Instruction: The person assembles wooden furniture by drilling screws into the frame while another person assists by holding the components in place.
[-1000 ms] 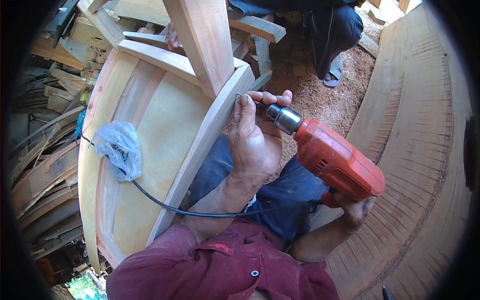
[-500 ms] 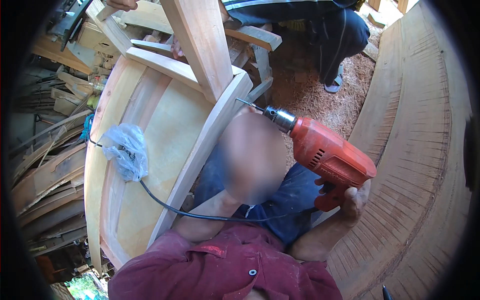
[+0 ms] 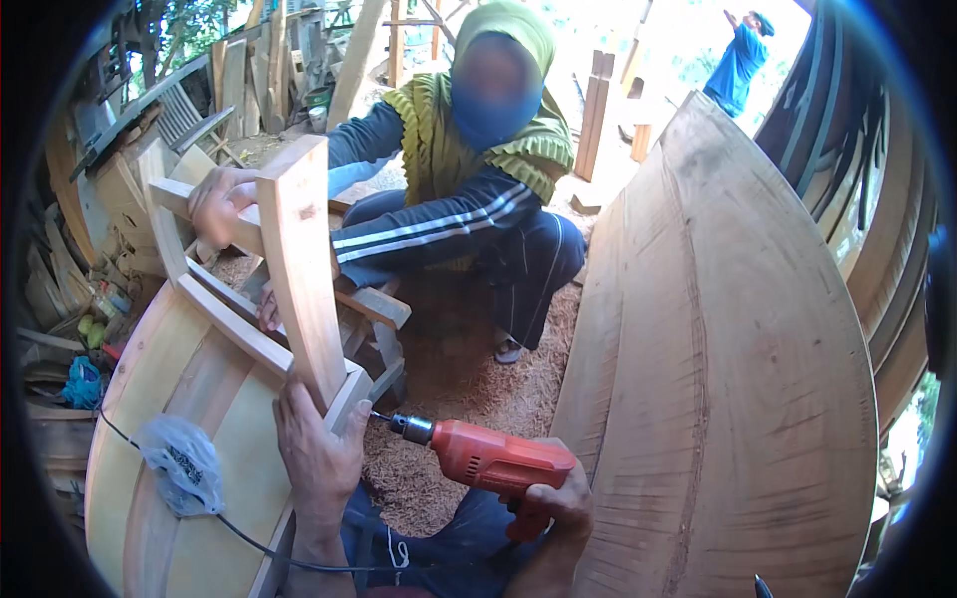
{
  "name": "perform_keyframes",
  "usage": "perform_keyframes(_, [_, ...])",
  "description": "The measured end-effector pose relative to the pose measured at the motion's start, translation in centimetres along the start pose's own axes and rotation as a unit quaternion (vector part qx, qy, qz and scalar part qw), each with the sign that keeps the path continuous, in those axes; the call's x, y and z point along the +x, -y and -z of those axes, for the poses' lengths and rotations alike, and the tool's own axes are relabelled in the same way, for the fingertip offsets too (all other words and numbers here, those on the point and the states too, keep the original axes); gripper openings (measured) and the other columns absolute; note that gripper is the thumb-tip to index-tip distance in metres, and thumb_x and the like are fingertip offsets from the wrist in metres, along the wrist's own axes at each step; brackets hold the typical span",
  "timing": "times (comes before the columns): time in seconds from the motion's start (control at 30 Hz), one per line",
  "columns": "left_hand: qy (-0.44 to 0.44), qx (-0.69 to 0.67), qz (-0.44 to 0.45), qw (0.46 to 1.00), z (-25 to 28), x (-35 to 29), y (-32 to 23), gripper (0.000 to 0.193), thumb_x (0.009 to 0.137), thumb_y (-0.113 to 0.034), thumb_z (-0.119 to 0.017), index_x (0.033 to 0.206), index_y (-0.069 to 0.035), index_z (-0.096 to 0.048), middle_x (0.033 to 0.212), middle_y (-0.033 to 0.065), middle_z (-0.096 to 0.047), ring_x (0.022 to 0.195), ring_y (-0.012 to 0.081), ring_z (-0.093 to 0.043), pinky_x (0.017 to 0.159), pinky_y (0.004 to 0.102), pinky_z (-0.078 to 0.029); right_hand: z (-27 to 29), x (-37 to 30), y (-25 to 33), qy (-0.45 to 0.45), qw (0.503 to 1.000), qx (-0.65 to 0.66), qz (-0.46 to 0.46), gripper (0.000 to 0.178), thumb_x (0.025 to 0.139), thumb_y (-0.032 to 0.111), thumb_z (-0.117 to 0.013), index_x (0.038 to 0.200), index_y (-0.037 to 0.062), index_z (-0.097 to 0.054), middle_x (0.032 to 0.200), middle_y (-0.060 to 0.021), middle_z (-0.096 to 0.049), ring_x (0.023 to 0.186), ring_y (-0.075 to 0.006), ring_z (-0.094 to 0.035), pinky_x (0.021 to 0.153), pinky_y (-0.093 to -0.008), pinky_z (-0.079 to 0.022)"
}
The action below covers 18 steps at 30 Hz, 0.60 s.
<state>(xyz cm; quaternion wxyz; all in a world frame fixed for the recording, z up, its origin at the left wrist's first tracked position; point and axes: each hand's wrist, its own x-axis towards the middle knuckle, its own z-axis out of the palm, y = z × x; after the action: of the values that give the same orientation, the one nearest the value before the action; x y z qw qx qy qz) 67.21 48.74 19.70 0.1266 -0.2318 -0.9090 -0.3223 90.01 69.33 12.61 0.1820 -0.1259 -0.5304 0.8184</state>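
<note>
In my right hand is a red corded power drill, its handle wrapped by my fingers. The drill points left, and its thin bit reaches the outer side of a wooden frame, just below an upright wooden post. Whether the bit has entered the wood is too small to tell. My left hand grips the frame at that joint, fingers on one side and thumb near the bit. Across from me, a co-worker's hand holds a crosspiece; their other hand rests low behind the frame.
A clear plastic bag of small dark pieces lies on the pale panel. The black cord runs across it. A large curved wooden panel stands at right. Shavings cover the floor; stacked wood lines the left.
My view has tilted up, bringing in the co-worker. My left hand, blurred near the drill bit before, now sits on the frame joint. The drill stays in my right hand, more level.
</note>
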Motion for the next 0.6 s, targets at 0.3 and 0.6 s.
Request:
perform_keyframes(0.3, [-0.019,-0.029,0.0,0.999,-1.1,0.6,-0.4,0.082,0.08,-0.032,-0.08,0.136,0.009,-0.035,0.125,0.032,-0.051,0.119,0.0467,-0.051,0.104,0.0527,-0.04,-1.8,-1.1,0.0,-0.067,0.998,0.021,-0.005,0.074,0.071,0.03,-0.088,0.122,-0.0075,-0.05,0.094,-0.0209,-0.071,0.079,-0.0242,-0.072,0.068,-0.0331,-0.058])
perform_keyframes(0.6, [-0.007,-0.022,0.007,1.0,-0.8,0.4,-0.5,0.096,0.063,-0.02,-0.091,0.138,0.004,-0.036,0.125,0.0265,-0.051,0.121,0.0449,-0.051,0.104,0.0502,-0.041,-1.5,-1.0,0.0,-0.071,0.997,-0.026,-0.01,0.074,0.068,0.03,-0.092,0.116,-0.0078,-0.05,0.092,-0.0203,-0.071,0.073,-0.0228,-0.071,0.066,-0.0342,-0.059])
